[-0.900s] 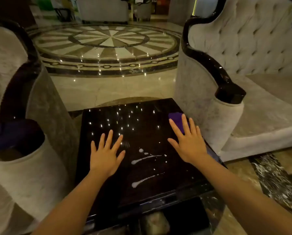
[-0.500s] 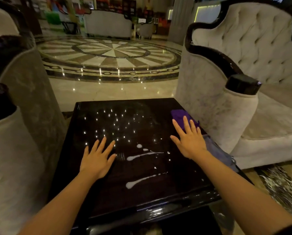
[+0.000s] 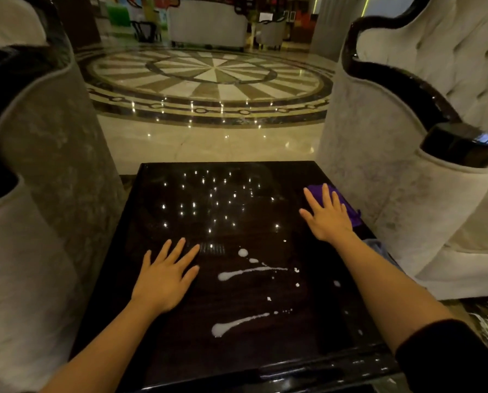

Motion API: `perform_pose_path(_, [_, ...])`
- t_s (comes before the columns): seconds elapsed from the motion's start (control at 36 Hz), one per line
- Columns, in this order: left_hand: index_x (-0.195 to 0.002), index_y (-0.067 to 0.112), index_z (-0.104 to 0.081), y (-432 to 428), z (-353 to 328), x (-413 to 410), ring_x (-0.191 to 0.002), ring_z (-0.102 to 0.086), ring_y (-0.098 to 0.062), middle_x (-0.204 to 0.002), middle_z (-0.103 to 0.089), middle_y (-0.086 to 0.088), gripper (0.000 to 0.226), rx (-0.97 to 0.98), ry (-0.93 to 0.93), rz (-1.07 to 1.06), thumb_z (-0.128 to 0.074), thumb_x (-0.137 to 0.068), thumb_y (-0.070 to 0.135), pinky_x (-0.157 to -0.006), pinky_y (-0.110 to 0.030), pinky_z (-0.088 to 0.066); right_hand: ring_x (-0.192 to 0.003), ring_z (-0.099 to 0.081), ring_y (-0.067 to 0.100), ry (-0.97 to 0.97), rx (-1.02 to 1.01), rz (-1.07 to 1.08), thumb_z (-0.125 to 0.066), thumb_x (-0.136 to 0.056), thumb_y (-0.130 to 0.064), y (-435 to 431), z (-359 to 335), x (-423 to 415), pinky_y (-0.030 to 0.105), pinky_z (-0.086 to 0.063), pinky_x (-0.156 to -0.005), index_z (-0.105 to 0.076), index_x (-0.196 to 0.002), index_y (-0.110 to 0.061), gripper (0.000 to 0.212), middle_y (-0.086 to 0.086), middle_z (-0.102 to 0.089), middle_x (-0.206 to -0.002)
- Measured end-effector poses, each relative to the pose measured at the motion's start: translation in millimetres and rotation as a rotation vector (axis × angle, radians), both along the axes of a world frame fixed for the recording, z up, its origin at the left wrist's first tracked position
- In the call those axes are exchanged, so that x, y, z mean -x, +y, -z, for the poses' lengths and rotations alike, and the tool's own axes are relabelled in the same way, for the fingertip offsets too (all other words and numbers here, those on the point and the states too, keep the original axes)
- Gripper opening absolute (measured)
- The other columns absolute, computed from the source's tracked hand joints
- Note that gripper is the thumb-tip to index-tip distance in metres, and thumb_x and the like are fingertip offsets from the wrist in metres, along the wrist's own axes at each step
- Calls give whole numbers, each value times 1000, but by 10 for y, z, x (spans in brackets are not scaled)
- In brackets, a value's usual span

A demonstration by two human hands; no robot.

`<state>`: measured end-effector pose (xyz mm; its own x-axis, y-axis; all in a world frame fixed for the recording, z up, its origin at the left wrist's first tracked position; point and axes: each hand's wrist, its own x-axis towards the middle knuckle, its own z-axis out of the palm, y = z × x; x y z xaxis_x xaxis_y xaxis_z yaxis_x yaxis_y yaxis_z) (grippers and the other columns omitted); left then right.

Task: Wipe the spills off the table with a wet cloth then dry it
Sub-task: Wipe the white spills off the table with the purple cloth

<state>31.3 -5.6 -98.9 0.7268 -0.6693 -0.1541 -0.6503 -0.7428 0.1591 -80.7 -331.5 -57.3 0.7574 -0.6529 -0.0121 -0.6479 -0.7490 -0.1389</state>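
A glossy black side table [image 3: 180, 350] stands in front of me. White spills [image 3: 245, 275] streak its near middle, with a second streak [image 3: 237, 324] closer to me and small drops around them. A purple cloth [image 3: 347, 208] lies at the table's right edge. My right hand [image 3: 327, 219] lies flat with spread fingers over the cloth's left part and holds nothing. My left hand [image 3: 167, 276] rests flat on the table, left of the spills, fingers apart. A bluish-grey cloth [image 3: 377, 245] peeks out behind my right forearm.
A pale velvet armchair [image 3: 47, 171] stands close on the left and a tufted sofa arm [image 3: 401, 194] on the right, both hemming the table in. Beyond the table lies polished marble floor [image 3: 208, 143] with a round inlay.
The view has shifted so the table sits more centred. My right hand has slid forward onto the purple cloth; my left hand stays flat beside the spills.
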Motion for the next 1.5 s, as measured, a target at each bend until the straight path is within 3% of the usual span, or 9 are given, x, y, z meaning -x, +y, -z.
perform_pose_path(0.36, [-143, 41, 0, 13, 3, 4, -145, 9, -17, -158, 4, 8, 52, 4, 3, -17, -18, -95, 51, -117, -45, 5, -140, 3, 40, -2, -195, 156, -29, -92, -54, -578, 149, -81, 56, -4, -114, -1, -142, -35, 60, 10, 11, -156])
perform_pose_path(0.47, [-144, 41, -1, 23, 15, -4, -145, 8, -17, -158, 3, 8, 52, 6, -7, -17, -18, -95, 52, -117, -45, 4, -139, -4, 42, -60, -287, 228, -36, -91, -53, -625, 200, -120, 54, -7, -114, -1, -143, -32, 66, 15, 8, -155])
perform_pose_path(0.58, [-144, 41, -2, -2, 24, 2, -145, 8, -17, -158, 2, 7, 52, 8, -15, -14, -18, -95, 52, -117, -46, 4, -139, -11, 41, -46, -254, 240, -34, -93, -47, -633, 215, -137, 50, -11, -114, -9, -144, -24, 61, 20, -4, -154])
perform_pose_path(0.78, [-144, 40, -4, 4, 12, 26, -145, 7, -18, -158, 1, 6, 52, 11, -16, -11, -18, -96, 50, -117, -47, 3, -139, -17, 38, -54, -235, 108, -35, -96, -36, -451, 232, -128, 47, -19, -113, -19, -142, -16, 53, 20, -16, -153])
perform_pose_path(1.0, [-144, 40, -4, 7, 24, 22, -145, 6, -20, -158, 0, 5, 51, 14, -20, -11, -18, -96, 50, -116, -48, 1, -141, -18, 30, -46, -222, -136, -27, -99, -31, -7, 246, -233, 39, -16, -114, -26, -140, -10, 46, 13, -24, -152])
perform_pose_path(1.5, [-146, 36, -6, -3, -15, 49, -145, 4, -21, -158, -1, 1, 51, 4, -22, -8, -17, -97, 47, -117, -49, 0, -137, -28, 21, -109, -364, -386, -43, -94, -20, 950, 188, -175, 39, -18, -113, -44, -130, -31, 38, -2, -33, -149])
